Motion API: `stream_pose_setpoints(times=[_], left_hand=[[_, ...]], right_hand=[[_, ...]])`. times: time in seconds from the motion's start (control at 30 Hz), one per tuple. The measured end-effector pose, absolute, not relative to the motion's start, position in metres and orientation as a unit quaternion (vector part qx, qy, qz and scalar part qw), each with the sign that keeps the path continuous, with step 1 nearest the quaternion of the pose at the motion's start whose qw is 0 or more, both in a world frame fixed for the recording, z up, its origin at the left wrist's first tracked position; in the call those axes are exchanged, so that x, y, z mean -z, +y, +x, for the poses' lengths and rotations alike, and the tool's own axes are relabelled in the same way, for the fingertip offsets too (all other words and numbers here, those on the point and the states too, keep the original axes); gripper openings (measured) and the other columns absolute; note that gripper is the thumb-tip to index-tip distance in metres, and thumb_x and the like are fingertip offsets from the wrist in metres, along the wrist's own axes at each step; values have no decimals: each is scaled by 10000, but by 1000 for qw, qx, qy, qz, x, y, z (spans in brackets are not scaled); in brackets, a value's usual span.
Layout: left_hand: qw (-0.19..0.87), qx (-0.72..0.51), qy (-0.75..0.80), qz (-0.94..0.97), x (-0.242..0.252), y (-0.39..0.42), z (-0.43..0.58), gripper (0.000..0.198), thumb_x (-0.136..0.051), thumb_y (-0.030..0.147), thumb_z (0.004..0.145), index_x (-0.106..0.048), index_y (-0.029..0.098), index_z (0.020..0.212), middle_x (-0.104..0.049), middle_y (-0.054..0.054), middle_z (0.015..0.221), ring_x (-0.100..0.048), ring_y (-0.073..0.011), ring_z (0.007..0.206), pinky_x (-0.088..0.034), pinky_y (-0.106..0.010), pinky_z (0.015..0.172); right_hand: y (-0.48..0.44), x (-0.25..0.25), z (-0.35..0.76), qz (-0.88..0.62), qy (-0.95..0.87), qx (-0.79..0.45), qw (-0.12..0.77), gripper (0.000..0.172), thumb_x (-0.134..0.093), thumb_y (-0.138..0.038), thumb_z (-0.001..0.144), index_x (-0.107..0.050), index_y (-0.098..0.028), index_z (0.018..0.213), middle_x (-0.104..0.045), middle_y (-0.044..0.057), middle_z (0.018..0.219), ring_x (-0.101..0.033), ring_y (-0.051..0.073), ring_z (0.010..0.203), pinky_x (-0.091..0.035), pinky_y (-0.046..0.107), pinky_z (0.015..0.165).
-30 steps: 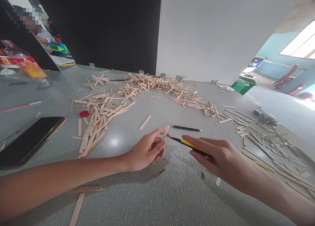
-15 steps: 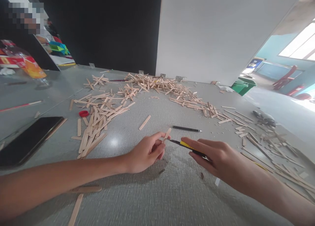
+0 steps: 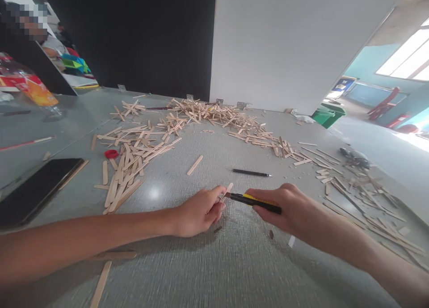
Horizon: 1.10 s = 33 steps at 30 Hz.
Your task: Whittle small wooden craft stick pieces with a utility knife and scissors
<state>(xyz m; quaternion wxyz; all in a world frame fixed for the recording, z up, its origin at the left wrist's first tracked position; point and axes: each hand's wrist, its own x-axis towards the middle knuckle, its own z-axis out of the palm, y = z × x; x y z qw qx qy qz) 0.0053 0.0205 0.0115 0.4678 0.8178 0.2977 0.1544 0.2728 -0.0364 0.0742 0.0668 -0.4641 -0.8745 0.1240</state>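
Observation:
My left hand (image 3: pixel 201 212) pinches a small wooden craft stick (image 3: pixel 229 189) between thumb and fingers, its rounded end pointing up and away. In my right hand (image 3: pixel 284 207) is a black and yellow utility knife (image 3: pixel 256 201), gripped with the blade towards the left. The blade tip meets the stick just beyond my left fingertips; whether it has cut in cannot be made out. Beyond the hands lie a black pen (image 3: pixel 251 172) and a single craft stick (image 3: pixel 195 165). A small dark scrap (image 3: pixel 271 234) rests below the knife.
Craft sticks (image 3: pixel 127 174) are heaped at the left and along the back panel (image 3: pixel 261 44). Thin cut strips (image 3: pixel 355 205) are scattered at the right. A phone (image 3: pixel 43 187), a red bottle cap (image 3: pixel 111 154) and a drink bottle (image 3: pixel 33 86) lie left. A person (image 3: pixel 53 46) is beyond the panel.
My right hand has turned the knife, so its side now shows more and its blade lies against the stick. The stick in my left hand has tilted slightly. The whole view has shifted a little.

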Motion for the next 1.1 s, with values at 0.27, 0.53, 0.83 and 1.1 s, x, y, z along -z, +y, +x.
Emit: stream_pose_setpoints(times=[0.27,0.53,0.83,1.1], left_hand=[[482,-155,284,814,-10,23,4,141,-483,281,1073,-398,263,962,-559,74,659,-462,-142,538,-370,-277,554],[506,-162,275,801,-17,22,1,96,-481,275,1091,-505,209,1156,-582,67,695,-460,-127,562,-355,-259,566],[575,-170,287,747,-19,23,-1,175,-449,395,1130,-455,232,1191,-545,73,733,-425,-126,583,-372,-240,542],[608,-177,294,716,-20,24,-1,192,-467,389,1136,-447,222,1227,-538,81,745,-400,-113,573,-366,-222,508]], right_hand=[[-31,-74,278,-456,-874,-147,77,285,-502,-356,1130,-740,-253,1249,-631,-1,771,-562,177,620,-373,317,590],[13,-75,294,-466,-737,-485,66,287,-607,-409,1057,-796,-224,1170,-502,-63,639,-383,104,517,-301,222,442],[22,-61,300,-422,-674,-597,108,408,-642,-479,1061,-765,-163,1287,-563,-68,635,-347,43,378,-234,167,327],[23,-61,298,-416,-648,-626,122,480,-652,-446,1058,-724,-152,1430,-527,-94,556,-309,48,360,-243,156,318]])
